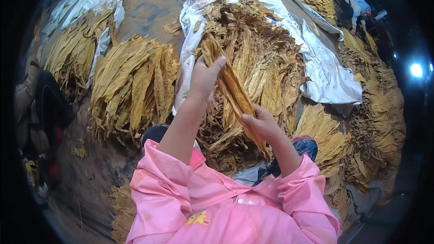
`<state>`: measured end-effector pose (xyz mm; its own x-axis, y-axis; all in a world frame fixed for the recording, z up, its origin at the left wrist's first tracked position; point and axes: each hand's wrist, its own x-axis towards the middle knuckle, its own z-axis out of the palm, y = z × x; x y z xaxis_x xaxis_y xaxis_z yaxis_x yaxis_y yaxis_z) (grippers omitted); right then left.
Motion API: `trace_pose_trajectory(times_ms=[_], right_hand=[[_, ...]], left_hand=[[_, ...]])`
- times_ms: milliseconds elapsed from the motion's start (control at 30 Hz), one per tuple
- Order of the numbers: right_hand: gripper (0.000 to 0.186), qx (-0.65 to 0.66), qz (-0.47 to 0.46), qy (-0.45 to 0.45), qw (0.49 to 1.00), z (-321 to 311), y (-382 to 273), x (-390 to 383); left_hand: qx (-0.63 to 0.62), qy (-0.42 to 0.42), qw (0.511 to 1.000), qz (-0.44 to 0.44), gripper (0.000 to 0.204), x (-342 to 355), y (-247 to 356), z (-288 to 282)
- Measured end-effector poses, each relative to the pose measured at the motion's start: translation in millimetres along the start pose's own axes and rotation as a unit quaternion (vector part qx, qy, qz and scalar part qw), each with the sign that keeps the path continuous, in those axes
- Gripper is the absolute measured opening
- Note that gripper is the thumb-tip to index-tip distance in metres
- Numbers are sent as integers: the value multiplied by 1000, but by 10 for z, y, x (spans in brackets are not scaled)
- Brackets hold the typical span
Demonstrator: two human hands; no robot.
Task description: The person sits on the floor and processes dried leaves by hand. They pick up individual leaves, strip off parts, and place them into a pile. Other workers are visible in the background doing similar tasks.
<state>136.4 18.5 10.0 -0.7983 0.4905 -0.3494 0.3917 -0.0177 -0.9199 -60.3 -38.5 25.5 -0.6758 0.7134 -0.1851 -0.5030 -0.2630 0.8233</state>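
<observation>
Nearest the camera, the person wore a pink shirt (235,228) with its sleeves pushed up and a small yellow cartoon figure (198,218) on the front. A pile of dried leaves (123,208) lay low on the left, beside the shirt. The knees showed past the sleeves, the right one (306,148) in dark patterned cloth.

A little farther out, the right hand (263,124) was closed around the lower part of a narrow bundle of leaves (235,91), its thumb pressed on the near side; where its other fingertips ended could not be told. The left hand (204,77) gripped the same bundle nearer its top, thumb laid across the leaves and fingers curled behind, mostly hidden. The bundle slanted between the hands, its top toward the left, above a big heap of brown and yellow leaves (264,68).

Just right of the heap's lower part sat a smaller fan of leaves (323,133), and to the left, a broad yellow pile (135,86). A white sheet (332,79) showed along both sides of the heap. Beyond, a long stack of leaves (375,122) ran up the right side. Farthest off, a co-worker in a pale top (358,8) bent over that stack's far end, and a bright lamp (416,70) glowed at the right.
</observation>
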Motion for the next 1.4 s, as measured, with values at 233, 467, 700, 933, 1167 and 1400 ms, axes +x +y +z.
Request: trace_pose_trajectory(times_ms=[233,467,700,933,1167,1400], right_hand=[[27,185,-12,25,982,-16,48,26],[22,129,-101,136,977,47,79,65],[36,-365,-268,348,821,178,29,231],[42,-438,-338,334,763,462,0,242],[34,-447,-277,330,784,337,71,254],[38,-410,-271,281,824,416,139,222]], left_hand=[[46,-66,991,-108,29,-44,-289,39],[-116,-31,984,-131,21,-67,-379,40],[-88,-1,977,-197,24,-187,-572,148],[-269,-118,922,-252,48,-153,-595,123],[-270,-79,945,-168,50,-330,-526,266],[-118,17,980,-160,17,-227,-731,48]])
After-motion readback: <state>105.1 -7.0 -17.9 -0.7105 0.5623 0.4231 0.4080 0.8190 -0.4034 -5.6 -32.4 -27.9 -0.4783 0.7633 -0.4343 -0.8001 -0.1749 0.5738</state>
